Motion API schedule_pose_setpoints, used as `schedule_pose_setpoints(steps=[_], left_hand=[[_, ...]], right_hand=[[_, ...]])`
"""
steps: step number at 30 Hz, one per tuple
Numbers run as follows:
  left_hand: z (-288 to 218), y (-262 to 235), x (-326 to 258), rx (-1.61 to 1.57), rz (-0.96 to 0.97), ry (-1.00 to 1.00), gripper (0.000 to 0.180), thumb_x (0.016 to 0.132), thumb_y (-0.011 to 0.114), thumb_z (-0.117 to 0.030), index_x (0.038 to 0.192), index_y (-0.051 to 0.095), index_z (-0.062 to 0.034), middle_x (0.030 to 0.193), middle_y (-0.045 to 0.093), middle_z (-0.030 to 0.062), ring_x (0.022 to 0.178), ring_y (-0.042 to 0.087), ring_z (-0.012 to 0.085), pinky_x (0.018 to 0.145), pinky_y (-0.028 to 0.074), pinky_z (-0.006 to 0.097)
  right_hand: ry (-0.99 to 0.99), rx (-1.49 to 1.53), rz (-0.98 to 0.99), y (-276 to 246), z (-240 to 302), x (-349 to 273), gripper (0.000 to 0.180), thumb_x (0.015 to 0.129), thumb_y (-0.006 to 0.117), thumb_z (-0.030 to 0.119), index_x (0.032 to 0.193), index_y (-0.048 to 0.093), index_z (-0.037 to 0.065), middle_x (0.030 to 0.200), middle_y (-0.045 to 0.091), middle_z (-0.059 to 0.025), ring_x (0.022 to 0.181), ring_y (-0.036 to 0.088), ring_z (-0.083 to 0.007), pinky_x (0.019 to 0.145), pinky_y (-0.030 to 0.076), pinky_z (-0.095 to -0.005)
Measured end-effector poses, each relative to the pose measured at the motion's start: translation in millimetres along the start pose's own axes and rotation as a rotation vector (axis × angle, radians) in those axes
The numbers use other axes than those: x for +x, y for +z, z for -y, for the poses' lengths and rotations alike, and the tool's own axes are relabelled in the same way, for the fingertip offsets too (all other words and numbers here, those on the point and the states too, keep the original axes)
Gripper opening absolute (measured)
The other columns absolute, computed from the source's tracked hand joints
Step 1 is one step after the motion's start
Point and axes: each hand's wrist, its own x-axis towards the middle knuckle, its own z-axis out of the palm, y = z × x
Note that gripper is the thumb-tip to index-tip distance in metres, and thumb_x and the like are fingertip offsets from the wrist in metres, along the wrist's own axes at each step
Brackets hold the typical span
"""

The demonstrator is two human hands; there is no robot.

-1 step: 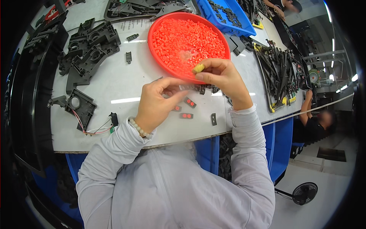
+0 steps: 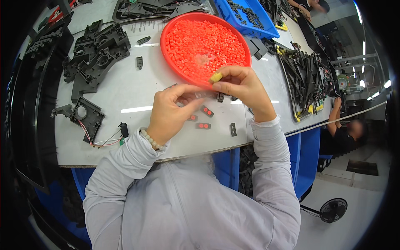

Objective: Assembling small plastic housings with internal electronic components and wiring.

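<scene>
My left hand (image 2: 170,109) is closed, thumb and index finger pinching a small translucent strip (image 2: 201,95) over the table. Beside it my right hand (image 2: 242,86) is closed too, its fingertips together at the near rim of the red round tray (image 2: 166,55). A yellow piece (image 2: 216,77) shows at those fingertips; whether it is worn or held I cannot tell. Small red plastic pieces (image 2: 204,41) fill the tray. Below my hands lie several small dark blocks, one with two red inserts (image 2: 203,126). A bare dark block (image 2: 233,129) lies farther right.
Black moulded housings (image 2: 102,58) and a wired part (image 2: 88,118) lie on the left. A blue bin (image 2: 273,33) of dark parts stands at the back. On the right, a tray holds long black strips (image 2: 304,79). Another person's arm (image 2: 334,114) shows at far right.
My right fingertips have dipped slightly toward me and to the left. My left hand stays almost where it was.
</scene>
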Motion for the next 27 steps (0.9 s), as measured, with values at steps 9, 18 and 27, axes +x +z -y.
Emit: schedule_pose_setpoints(steps=[9,18,27], left_hand=[[-1.7,3.7,-3.7,0.06,0.003,0.092,0.023,0.077,0.064,0.006,0.1,0.064,0.002,0.086,0.067,0.0072,0.075,0.064,0.0102,0.065,0.051,0.02],[4.5,4.1,-3.1,0.175,-0.03,0.239,0.021,0.077,0.066,0.003,0.097,0.065,0.0027,0.075,0.066,0.0072,0.065,0.063,0.0106,0.057,0.05,0.021],[1.1,2.8,-2.6,0.105,-0.038,0.121,0.021,0.077,0.065,0.007,0.098,0.064,0.0033,0.082,0.067,0.0073,0.074,0.065,0.011,0.064,0.051,0.02]], right_hand=[[-0.13,-0.434,0.027,13.7,0.2,-14.7,0.01,0.077,0.066,0.003,0.087,0.065,0.002,0.081,0.062,-0.0039,0.074,0.058,-0.012,0.065,0.047,-0.0241],[0.158,-0.012,0.171,5.7,-14.6,-1.4,0.014,0.08,0.066,0.007,0.091,0.061,0.001,0.082,0.06,-0.0027,0.074,0.056,-0.0098,0.064,0.044,-0.0218],[-0.116,-0.595,-0.219,-31.9,-14.1,40.1,0.014,0.078,0.065,0.011,0.086,0.066,-0.001,0.083,0.068,-0.0078,0.075,0.062,-0.0159,0.068,0.048,-0.0305]])
